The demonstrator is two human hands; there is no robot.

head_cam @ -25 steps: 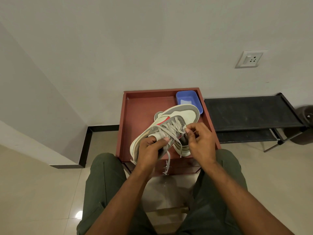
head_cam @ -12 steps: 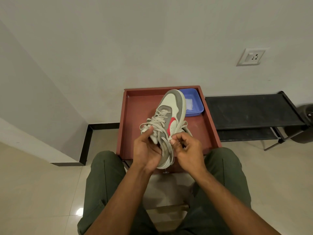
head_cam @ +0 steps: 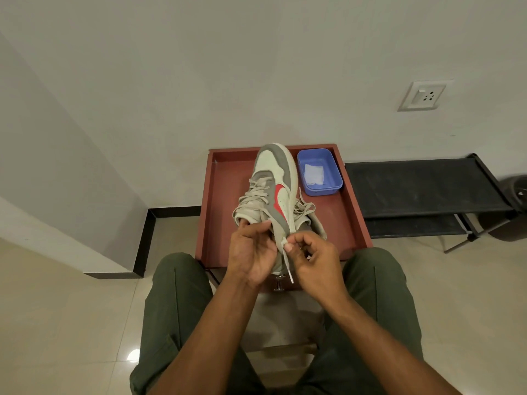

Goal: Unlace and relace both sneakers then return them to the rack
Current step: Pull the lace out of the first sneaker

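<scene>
head view | left hand grips the grey-and-cream leather sneaker steady | right hand pinches its flat beige lace end, probably to thread it

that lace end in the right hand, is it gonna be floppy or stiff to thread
Probably floppy: the lace end hangs limp below where the right hand pinches it. Its tip looks thinner and straighter, so likely stiffer for threading. The left hand gripping the sneaker should help steady the eyelets.
</scene>
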